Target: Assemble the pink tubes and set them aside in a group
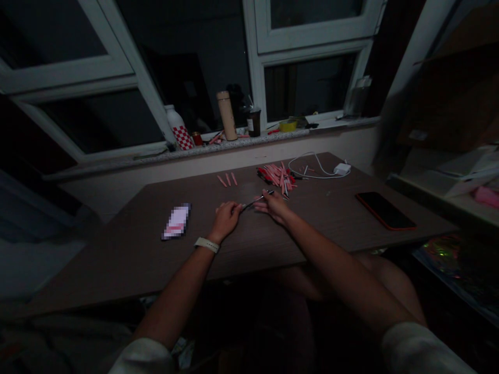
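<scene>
My left hand (225, 218), with a pale band on its wrist, is closed on one end of a thin dark pen-like stick (254, 200). My right hand (275, 205) pinches the other end of the same stick, just above the brown table (128, 254). A heap of pink and red pen parts (277, 175) lies just beyond my right hand. A few loose pink pieces (227, 179) lie apart to the left of the heap.
A blurred small packet (176, 221) lies left of my hands. A dark phone with a red rim (385, 210) sits at the right. A white charger and cable (340, 169) lie at the back. Bottles and cups (226, 115) stand on the windowsill.
</scene>
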A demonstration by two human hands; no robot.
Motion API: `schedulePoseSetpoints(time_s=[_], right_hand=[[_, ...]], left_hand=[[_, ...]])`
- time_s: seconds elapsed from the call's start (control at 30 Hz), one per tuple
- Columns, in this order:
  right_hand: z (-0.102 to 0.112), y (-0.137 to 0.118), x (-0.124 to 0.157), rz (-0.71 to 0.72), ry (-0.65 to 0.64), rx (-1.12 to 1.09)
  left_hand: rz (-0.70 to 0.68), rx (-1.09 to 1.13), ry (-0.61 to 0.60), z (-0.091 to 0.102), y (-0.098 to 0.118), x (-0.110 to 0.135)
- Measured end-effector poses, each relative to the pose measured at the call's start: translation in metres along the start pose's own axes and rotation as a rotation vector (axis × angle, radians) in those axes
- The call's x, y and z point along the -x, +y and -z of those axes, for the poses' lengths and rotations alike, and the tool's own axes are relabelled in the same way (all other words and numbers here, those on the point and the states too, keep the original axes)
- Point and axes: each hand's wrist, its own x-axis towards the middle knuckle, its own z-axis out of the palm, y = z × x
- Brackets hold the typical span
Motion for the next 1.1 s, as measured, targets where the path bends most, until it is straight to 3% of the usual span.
schedulePoseSetpoints(time_s=[0.33,0.67,1.1], right_hand=[[0.0066,0.0032,-0.008,0.024,0.129,0.127],[0.0049,0.0045,-0.0065,0.032,0.119,0.207],[0.0053,0.0081,-0.0096,0.041,0.117,0.231]], left_hand=[[-0.04,-0.058,-0.057,-0.0018,-0.0002,0.0021],[-0.066,-0.124,-0.118,-0.0013,0.0015,0.0049],[-0.107,-0.101,-0.105,-0.0035,0.005,0.0069]])
